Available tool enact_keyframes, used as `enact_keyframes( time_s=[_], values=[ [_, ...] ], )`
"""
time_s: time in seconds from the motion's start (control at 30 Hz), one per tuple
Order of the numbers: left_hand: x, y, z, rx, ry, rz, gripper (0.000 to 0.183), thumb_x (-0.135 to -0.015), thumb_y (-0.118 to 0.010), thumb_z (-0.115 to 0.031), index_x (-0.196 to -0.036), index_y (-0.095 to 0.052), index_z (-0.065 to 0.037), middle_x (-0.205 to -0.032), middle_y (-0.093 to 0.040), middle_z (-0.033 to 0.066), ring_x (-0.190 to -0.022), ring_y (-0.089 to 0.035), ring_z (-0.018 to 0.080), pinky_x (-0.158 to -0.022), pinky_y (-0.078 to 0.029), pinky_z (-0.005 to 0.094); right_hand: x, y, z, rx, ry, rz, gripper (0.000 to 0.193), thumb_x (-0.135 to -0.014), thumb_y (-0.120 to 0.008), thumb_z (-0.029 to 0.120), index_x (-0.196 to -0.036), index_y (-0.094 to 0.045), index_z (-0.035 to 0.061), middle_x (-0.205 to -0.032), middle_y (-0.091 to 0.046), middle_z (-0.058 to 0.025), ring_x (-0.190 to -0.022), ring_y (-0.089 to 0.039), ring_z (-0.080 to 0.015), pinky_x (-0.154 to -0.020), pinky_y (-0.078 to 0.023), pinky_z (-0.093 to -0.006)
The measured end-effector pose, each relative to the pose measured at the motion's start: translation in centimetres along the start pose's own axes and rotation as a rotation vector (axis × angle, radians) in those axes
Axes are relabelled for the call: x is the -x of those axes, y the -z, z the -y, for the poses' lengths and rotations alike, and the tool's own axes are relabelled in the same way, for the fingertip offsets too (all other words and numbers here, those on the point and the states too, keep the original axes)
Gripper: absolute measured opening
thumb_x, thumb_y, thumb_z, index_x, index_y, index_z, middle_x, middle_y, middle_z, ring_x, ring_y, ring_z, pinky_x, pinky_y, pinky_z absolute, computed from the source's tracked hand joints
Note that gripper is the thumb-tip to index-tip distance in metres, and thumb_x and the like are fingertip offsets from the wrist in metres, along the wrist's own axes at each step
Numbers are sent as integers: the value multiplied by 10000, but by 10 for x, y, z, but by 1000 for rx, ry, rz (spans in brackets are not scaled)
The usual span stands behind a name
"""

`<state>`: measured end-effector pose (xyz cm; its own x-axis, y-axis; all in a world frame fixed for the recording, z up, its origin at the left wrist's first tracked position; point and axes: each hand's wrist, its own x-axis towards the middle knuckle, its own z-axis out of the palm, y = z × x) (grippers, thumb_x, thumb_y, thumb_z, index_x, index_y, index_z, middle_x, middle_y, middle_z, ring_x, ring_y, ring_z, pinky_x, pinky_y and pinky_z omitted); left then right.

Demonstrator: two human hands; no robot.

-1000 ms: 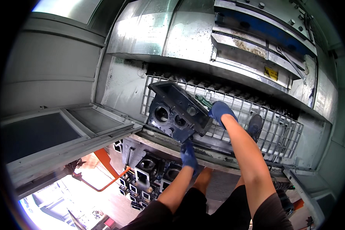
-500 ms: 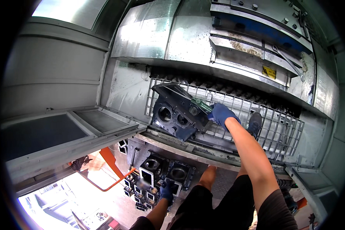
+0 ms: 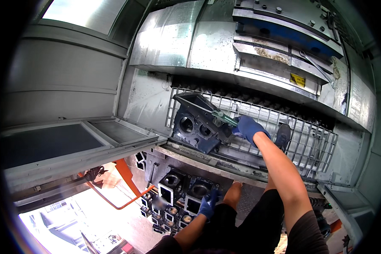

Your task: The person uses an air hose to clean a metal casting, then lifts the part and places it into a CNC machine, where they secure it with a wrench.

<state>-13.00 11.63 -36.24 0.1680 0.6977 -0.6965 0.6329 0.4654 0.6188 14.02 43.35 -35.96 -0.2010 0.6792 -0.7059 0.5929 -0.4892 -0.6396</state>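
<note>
My right hand [image 3: 249, 128], in a blue glove, is closed on the handle of a green air blow gun [image 3: 227, 119]. Its thin nozzle points left across a dark metal casting [image 3: 197, 136] with round bores. That casting rests tilted on the metal grating [image 3: 302, 146]. Lower down, my gloved left hand [image 3: 207, 205] hangs beside another dark casting [image 3: 200, 189] on the floor side, its fingers apart and holding nothing I can see. Whether it touches that casting is unclear.
One shoe [image 3: 282, 135] of mine stands on the grating, across a raised metal sill [image 3: 224, 166]. Several castings [image 3: 171, 180] stand below, near an orange bar [image 3: 127, 203]. A machine housing [image 3: 262, 70] with a wrench [image 3: 317, 67] on it rises behind.
My left hand has moved right and slightly up, in front of the casting on the floor. My right hand stays at the tilted casting with the air blow gun. The whole view has shifted slightly.
</note>
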Motion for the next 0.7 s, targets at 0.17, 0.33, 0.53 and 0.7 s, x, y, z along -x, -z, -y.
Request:
enact_keyframes(
  time_s=[0.17,0.33,0.53,0.7],
  values=[
    [15,-3,19,-30,-84,-316,492,-898,-544,-482,-1083,-638,-36,-917,-661,50,-834,-596,144,-755,-464,304,-3,-3,10,17,-11,-4,280,-680,-699,184,-882,-683,-9,-788,-654,-220,-723,-650,-350,-686,-504,-391],
    [13,4,39,409,366,-221,535,-864,-566,-526,-1074,-643,-40,-921,-654,53,-844,-579,150,-770,-457,307,-9,-2,-4,161,94,-66,265,-691,-672,201,-857,-691,-5,-815,-651,-234,-748,-653,-355,-689,-507,-392],
    [19,-8,89,267,421,-242,664,-834,-559,-625,-1139,-572,-35,-942,-628,61,-826,-555,131,-747,-453,315,26,5,-41,-118,-82,66,151,-734,-653,121,-863,-664,44,-595,-542,-51,-497,-464,-134,-494,-379,-303],
    [23,-14,74,212,220,-193,696,-842,-566,-606,-1220,-480,-28,-976,-611,69,-876,-561,156,-782,-454,320,48,3,-49,-90,-93,49,173,-739,-648,105,-903,-665,53,-596,-538,-23,-496,-452,-118,-491,-372,-296]
  ],
)
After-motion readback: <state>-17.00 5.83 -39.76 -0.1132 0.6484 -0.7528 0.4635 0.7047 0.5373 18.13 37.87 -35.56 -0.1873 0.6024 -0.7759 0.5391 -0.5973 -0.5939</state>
